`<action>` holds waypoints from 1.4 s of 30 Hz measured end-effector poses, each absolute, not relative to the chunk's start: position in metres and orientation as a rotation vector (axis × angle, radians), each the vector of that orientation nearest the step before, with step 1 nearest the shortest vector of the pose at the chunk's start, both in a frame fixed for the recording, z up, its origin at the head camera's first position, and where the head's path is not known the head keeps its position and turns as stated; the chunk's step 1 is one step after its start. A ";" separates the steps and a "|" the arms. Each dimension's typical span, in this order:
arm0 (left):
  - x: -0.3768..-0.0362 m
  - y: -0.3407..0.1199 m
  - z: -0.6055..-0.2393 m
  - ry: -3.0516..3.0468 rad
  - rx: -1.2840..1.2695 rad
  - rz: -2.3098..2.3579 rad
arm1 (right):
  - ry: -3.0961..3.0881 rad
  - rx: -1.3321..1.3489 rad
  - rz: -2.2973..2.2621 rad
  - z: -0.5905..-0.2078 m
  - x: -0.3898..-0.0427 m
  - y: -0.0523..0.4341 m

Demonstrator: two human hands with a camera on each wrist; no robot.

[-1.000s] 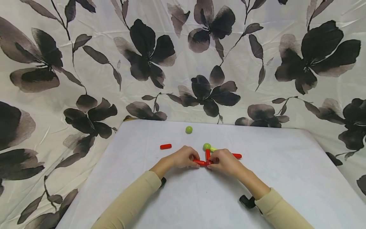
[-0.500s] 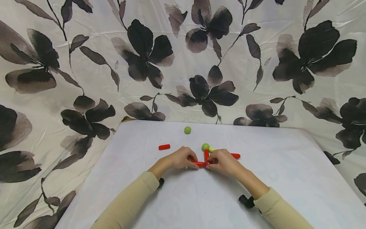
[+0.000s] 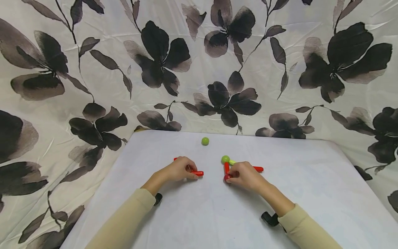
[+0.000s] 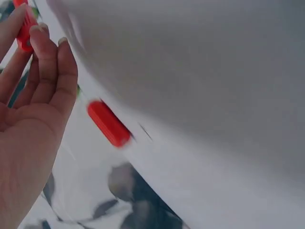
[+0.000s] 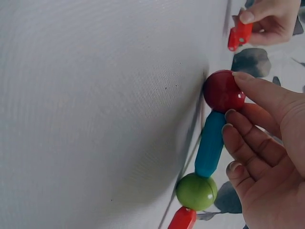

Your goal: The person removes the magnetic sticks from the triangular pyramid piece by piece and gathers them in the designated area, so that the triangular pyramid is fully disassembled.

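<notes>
A: What does the left hand (image 3: pixel 177 170) hold?

B: It pinches a short red stick (image 3: pixel 197 173) between the thumb and the fingers, low over the white bench (image 3: pixel 199 214). In the left wrist view the same stick (image 4: pixel 24 26) shows at the fingertips. A second red stick (image 4: pixel 108 122) lies loose on the bench just behind this hand.

A: And the right hand (image 3: pixel 245 175)?

B: Its fingers are curled on a small chain of pieces lying on the bench. In the right wrist view the fingertips rest on a dark red ball (image 5: pixel 223 90), and a blue stick (image 5: pixel 209 150) goes from this ball to a green ball (image 5: pixel 196 191); then a red piece (image 5: pixel 182 219) begins at the lower edge. From the head camera I see the red ball (image 3: pixel 227 177) at the fingertips, a red stick (image 3: pixel 226 167) going up to a green ball (image 3: pixel 225 159), and another red stick (image 3: pixel 257 169) coming out on the far side of the hand.

A: Are the two hands touching?

B: No, they are apart, with bare bench between them.

A: Something else on the bench?

B: One green ball (image 3: pixel 205 141) alone, near the far edge (well apart from both hands). Behind hangs a cloth (image 3: pixel 155 62) with dark flowers.

A: Any writing or brand?

B: I can read none on the pieces.
</notes>
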State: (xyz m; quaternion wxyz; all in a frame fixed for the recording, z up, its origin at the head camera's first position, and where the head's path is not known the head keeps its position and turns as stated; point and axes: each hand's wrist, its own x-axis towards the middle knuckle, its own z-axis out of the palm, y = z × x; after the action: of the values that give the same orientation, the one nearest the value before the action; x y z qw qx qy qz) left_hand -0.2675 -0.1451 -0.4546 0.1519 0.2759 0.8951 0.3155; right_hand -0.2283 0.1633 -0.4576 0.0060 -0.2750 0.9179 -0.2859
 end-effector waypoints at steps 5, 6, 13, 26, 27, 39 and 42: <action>-0.269 -0.175 -0.455 2.638 0.718 0.909 | 2.862 -0.852 -0.911 -0.457 -0.228 0.163; -0.269 -0.180 -0.455 2.646 0.699 0.906 | 2.861 -0.844 -0.911 -0.457 -0.227 0.163; -0.272 -0.202 -0.460 2.684 0.627 0.896 | 2.857 -0.831 -0.912 -0.457 -0.227 0.163; -0.279 -0.208 -0.456 2.723 0.526 0.851 | 2.848 -0.838 -0.913 -0.456 -0.226 0.164; -0.279 -0.209 -0.456 2.722 0.526 0.857 | 2.850 -0.837 -0.913 -0.456 -0.226 0.164; -0.274 -0.203 -0.459 2.711 0.646 0.877 | 2.855 -0.871 -0.927 -0.457 -0.227 0.166; -0.273 -0.198 -0.457 2.703 0.708 0.872 | 2.852 -0.868 -0.926 -0.457 -0.227 0.166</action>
State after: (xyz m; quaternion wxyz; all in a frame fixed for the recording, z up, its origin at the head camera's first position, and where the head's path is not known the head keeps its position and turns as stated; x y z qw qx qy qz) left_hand -0.2726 -0.1985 -0.4574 0.1069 0.2406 0.9182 0.2961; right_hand -0.2265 0.1655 -0.4572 0.0101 -0.2780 0.9136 -0.2967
